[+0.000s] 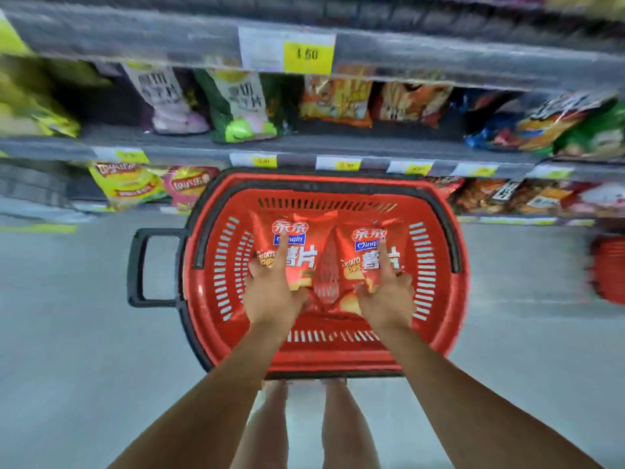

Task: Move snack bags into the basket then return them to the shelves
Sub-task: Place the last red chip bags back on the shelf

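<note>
A red plastic basket (324, 362) stands on the floor in front of the shelves. Two red potato chip bags lie side by side inside it. My left hand (270, 299) holds the lower end of the left chip bag (301, 247), index finger stretched up along its front. My right hand (389, 299) holds the lower end of the right chip bag (363, 253) the same way. Both thumbs sit at the bags' inner bottom corners. The other fingers are partly hidden behind the bags.
Grey shelves (304, 147) with yellow price tags run across the top, stocked with many snack bags. The basket's black pull handle (137, 265) sticks out to the left. Another red basket (608, 269) sits at the right edge. My legs are just behind the basket.
</note>
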`<state>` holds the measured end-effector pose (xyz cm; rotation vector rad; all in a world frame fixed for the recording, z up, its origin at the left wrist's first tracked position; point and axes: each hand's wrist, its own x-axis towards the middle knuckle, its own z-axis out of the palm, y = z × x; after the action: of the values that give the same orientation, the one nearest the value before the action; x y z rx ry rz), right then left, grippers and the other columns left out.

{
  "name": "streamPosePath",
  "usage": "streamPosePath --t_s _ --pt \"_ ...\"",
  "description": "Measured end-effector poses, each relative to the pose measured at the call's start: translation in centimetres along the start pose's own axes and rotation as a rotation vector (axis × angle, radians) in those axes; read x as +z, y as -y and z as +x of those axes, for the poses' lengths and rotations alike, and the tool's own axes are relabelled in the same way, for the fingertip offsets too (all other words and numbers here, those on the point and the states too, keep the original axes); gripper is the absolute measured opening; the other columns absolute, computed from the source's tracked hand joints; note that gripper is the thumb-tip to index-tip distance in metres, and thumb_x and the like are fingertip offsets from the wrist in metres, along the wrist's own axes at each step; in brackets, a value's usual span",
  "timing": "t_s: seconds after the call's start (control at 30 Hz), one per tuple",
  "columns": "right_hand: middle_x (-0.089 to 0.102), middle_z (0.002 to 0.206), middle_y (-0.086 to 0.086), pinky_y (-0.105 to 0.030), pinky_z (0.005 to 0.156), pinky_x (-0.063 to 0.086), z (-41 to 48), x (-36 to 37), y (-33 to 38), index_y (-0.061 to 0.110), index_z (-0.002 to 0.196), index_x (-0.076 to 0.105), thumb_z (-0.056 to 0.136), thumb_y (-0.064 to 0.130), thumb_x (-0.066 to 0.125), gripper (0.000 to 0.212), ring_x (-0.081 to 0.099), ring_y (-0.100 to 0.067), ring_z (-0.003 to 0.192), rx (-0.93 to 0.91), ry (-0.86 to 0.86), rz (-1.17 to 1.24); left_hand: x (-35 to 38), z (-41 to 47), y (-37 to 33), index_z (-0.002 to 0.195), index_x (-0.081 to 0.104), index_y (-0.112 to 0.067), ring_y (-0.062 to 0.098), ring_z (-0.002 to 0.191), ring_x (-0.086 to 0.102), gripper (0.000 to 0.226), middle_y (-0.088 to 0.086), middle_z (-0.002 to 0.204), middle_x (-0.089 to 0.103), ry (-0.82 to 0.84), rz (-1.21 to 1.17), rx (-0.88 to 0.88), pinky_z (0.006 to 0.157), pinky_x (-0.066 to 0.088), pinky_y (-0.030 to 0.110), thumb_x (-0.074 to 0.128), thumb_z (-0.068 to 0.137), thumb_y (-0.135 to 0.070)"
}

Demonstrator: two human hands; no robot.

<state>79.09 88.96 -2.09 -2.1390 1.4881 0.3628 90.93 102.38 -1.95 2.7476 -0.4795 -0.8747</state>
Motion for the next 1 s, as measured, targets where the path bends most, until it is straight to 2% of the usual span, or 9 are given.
streamPosePath --t_s 0.13,0.4,0.57,0.73,0.9,1.0 --pt "0.046 0.108 -0.014 -0.049 0.088 0.047 -4.7 -7.3 2.4 0.053 0.148 0.001 0.086 0.038 0.065 0.089 0.050 -0.037 0.104 -0.045 -0.089 0.000 -7.2 -4.5 -2.1 0.145 -0.010 -0.054 0.037 0.094 0.055 0.109 0.016 0.113 0.044 -0.076 -0.075 0.067 0.075 0.051 0.041 0.074 0.076 -0.042" --pt "0.048 0.110 -0.014 -0.046 0.083 0.047 -12.0 -20.2 5.7 0.053 0.148 0.002 0.085 0.039 0.066 0.091 0.049 -0.037 0.108 -0.092 -0.337 0.092 -19.4 -11.4 -6.7 0.144 -0.013 -0.054 0.035 0.100 0.052 0.106 0.014 0.116 0.041 -0.246 -0.140 0.258 0.075 0.050 0.040 0.070 0.080 -0.041" --pt "0.046 0.097 -0.010 -0.047 0.081 0.049 -15.4 -27.0 7.3 0.056 0.146 -0.003 0.081 0.040 0.070 0.099 0.050 -0.036 0.096 -0.185 -0.555 0.250 -26.0 -15.1 -10.5 0.148 -0.011 -0.049 0.035 0.110 0.052 0.104 0.018 0.131 0.037 -0.402 -0.130 0.396 0.080 0.050 0.039 0.069 0.080 -0.048" --pt "0.045 0.093 -0.012 -0.044 0.077 0.048 -18.2 -33.0 8.6 0.053 0.146 -0.002 0.080 0.039 0.073 0.101 0.052 -0.037 0.088 -0.262 -0.690 0.336 -31.3 -18.1 -13.5 0.147 -0.014 -0.048 0.032 0.104 0.051 0.105 0.011 0.117 0.041 -0.529 -0.129 0.506 0.080 0.047 0.037 0.066 0.080 -0.051" --pt "0.044 0.098 -0.011 -0.043 0.074 0.051 -20.2 -38.6 10.0 0.057 0.145 -0.004 0.080 0.042 0.072 0.101 0.052 -0.036 0.089 -0.315 -0.800 0.371 -36.7 -20.2 -16.3 0.143 -0.018 -0.054 0.035 0.107 0.051 0.111 0.013 0.119 0.042 -0.633 -0.203 0.574 0.078 0.050 0.040 0.069 0.075 -0.051" --pt "0.041 0.094 -0.007 -0.039 0.075 0.047 -21.0 -42.4 10.9 0.051 0.148 0.002 0.082 0.041 0.071 0.096 0.050 -0.032 0.089 -0.357 -0.859 0.392 -39.9 -21.3 -18.2 0.143 -0.018 -0.055 0.034 0.100 0.053 0.112 0.012 0.113 0.044 -0.716 -0.226 0.641 0.077 0.051 0.041 0.071 0.074 -0.052"
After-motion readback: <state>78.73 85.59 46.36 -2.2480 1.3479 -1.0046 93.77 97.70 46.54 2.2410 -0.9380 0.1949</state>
